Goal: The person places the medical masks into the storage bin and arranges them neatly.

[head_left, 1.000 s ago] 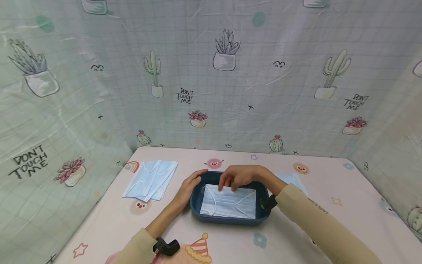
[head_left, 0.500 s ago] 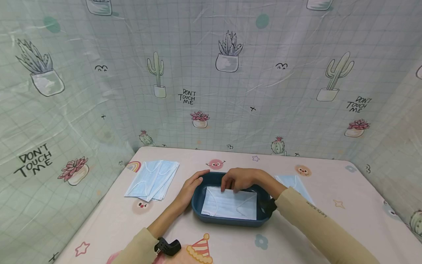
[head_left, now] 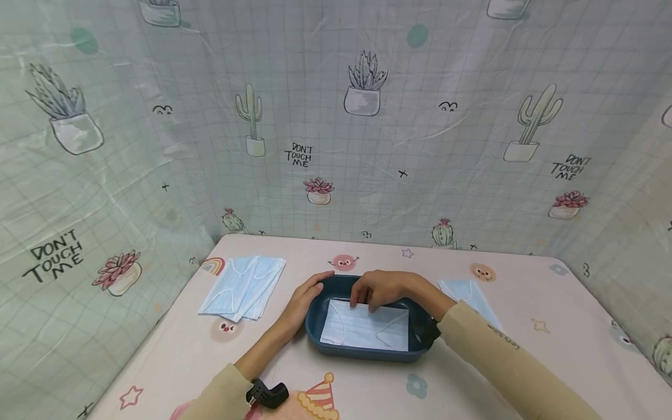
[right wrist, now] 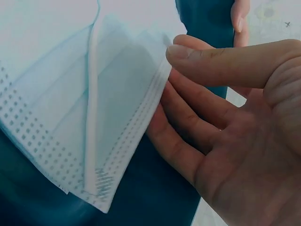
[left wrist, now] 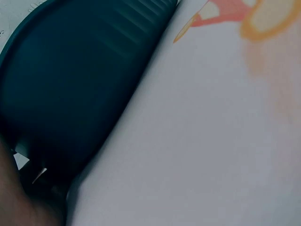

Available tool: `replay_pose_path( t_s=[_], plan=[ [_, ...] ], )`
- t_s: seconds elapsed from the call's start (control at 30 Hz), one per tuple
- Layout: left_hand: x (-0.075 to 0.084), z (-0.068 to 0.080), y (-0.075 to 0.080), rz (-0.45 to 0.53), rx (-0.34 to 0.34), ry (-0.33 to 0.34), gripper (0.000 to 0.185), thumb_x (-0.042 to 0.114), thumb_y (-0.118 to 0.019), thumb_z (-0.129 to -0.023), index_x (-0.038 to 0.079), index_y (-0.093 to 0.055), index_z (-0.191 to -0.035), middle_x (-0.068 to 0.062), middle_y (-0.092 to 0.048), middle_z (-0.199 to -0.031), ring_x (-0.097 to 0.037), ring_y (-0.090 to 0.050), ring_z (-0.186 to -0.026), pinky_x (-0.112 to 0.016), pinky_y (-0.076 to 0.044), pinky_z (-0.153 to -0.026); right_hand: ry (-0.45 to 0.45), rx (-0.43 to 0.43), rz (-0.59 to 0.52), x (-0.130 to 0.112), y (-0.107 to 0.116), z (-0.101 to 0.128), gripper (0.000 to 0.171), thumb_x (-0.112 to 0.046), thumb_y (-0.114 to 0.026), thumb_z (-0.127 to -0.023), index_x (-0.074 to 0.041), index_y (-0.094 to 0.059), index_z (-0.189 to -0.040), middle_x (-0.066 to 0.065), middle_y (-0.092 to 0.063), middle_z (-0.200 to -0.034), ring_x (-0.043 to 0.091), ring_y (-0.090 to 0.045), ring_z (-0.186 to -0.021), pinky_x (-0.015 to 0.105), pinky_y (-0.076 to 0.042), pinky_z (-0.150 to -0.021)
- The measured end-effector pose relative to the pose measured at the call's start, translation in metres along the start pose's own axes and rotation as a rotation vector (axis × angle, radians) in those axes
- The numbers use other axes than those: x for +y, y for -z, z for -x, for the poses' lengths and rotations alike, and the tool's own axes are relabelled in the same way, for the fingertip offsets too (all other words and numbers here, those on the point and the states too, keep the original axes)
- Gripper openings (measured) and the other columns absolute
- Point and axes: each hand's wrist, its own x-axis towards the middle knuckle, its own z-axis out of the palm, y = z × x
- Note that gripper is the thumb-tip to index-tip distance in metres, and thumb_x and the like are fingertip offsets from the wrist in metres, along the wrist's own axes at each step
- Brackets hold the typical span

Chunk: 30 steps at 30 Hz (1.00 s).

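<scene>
In the head view, a dark blue plastic basin (head_left: 362, 354) stands in the middle of the table with pale blue face masks (head_left: 362, 326) lying in it. My right hand (head_left: 383, 289) reaches over its far right side and pinches the far edge of the masks. The right wrist view shows the thumb (right wrist: 207, 61) over the top mask (right wrist: 117, 84) and the fingers under its edge; how many masks are held I cannot tell. My left hand (head_left: 301, 300) holds the basin's left end, thumb at the rim and fingers along the outer wall (left wrist: 70, 84).
Several face masks (head_left: 244, 286) lie overlapping on the table at the left. More masks (head_left: 469, 297) lie at the right, partly behind the right forearm. A patterned cloth (head_left: 336, 146) hangs behind the pink printed table (head_left: 367, 391).
The masks' far edge has sunk a little toward the basin along with my right hand. My left hand has kept its place on the basin. The head view has shifted slightly.
</scene>
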Motion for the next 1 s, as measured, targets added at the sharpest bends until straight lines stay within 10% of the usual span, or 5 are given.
replay_pose_path(
  t_s=[0.5,1.0],
  plan=[
    [0.001,0.001,0.0,0.013,0.002,-0.006,0.042,0.023,-0.038,-0.111,0.018,-0.054,-0.149,-0.002,-0.05,-0.159,-0.023,-0.035,-0.155,-0.05,-0.019,-0.129,0.146,-0.009,-0.047,-0.001,0.007,0.018,0.035,0.007,-0.066,-0.091,0.001,-0.07,-0.125,0.018,-0.071,-0.128,0.034,-0.069,-0.116,0.031,-0.058,-0.098],
    [0.002,0.004,-0.002,0.004,0.011,-0.012,0.042,0.023,-0.039,-0.111,0.018,-0.054,-0.149,-0.004,-0.05,-0.159,-0.025,-0.036,-0.155,-0.052,-0.017,-0.129,0.213,0.234,-0.137,0.002,0.028,0.09,0.03,-0.007,-0.064,-0.099,-0.01,-0.068,-0.128,0.012,-0.071,-0.123,0.036,-0.069,-0.115,0.03,-0.059,-0.094]
  ],
)
